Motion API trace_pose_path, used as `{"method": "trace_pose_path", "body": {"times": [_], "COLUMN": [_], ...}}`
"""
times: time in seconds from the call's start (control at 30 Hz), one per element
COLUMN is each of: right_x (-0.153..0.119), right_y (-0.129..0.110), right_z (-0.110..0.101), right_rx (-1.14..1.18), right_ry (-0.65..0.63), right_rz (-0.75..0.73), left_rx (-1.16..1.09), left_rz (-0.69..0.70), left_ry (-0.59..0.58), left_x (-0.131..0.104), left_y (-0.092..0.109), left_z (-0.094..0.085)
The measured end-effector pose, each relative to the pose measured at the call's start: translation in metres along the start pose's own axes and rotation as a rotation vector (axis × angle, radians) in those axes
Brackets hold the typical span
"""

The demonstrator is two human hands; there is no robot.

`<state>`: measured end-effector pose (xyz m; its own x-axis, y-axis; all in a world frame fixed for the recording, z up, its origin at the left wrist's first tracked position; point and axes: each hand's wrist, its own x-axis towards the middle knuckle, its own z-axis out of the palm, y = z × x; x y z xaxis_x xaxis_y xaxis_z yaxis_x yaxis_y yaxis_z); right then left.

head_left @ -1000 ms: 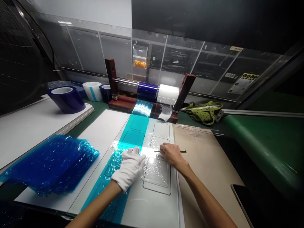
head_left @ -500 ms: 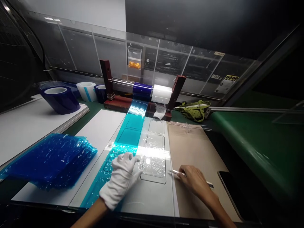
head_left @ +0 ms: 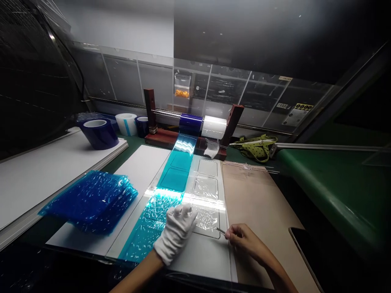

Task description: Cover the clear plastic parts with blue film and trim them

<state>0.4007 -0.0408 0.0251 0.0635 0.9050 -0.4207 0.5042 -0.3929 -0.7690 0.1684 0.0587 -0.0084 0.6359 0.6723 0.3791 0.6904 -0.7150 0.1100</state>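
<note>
My right hand [head_left: 244, 240], bare, pinches a slim pointed metal tool [head_left: 221, 232], knife-like. Its tip rests at the lower right of a clear wrinkled film [head_left: 206, 219], over a black-outlined rectangle on the white board [head_left: 198, 260]. My left hand [head_left: 177, 230], in a white glove, presses down with curled fingers between that clear film and a strip of blue film [head_left: 172, 179]. What its fingertips hold, if anything, is hidden. The blue strip runs up to a blue film roll [head_left: 191, 124] on a rod, with a white roll [head_left: 214, 127] beside it.
Cut blue film sheets [head_left: 91, 199] lie piled on the left. Behind them, a large blue roll [head_left: 102, 140] stands on white boards [head_left: 39, 171]. A brown board [head_left: 256, 203], a phone-like dark slab [head_left: 302, 252] and a green pouch [head_left: 255, 147] are to the right.
My view has shifted, so the scene sits farther right. The tool tip has moved left onto the clear film's corner. My left hand's fingers have curled in beside the film.
</note>
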Motion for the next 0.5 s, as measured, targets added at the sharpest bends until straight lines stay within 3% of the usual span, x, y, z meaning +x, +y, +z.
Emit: {"method": "trace_pose_path", "body": {"times": [0.1, 0.2, 0.4, 0.5], "right_x": [-0.002, -0.008, -0.027, -0.031], "right_y": [0.002, 0.006, 0.024, 0.033], "right_z": [-0.003, -0.012, -0.027, -0.025], "right_rx": [0.04, 0.054, 0.146, 0.219], "right_ry": [0.016, 0.063, 0.154, 0.146], "right_rz": [-0.017, -0.018, 0.082, 0.105], "left_rx": [-0.019, -0.035, -0.078, -0.074], "left_rz": [0.019, 0.001, -0.041, -0.044], "left_ry": [0.0, 0.013, -0.009, -0.095], "left_x": [0.008, 0.028, 0.112, 0.147], "left_y": [-0.007, -0.021, -0.087, -0.118], "left_z": [-0.009, -0.03, -0.102, -0.121]}}
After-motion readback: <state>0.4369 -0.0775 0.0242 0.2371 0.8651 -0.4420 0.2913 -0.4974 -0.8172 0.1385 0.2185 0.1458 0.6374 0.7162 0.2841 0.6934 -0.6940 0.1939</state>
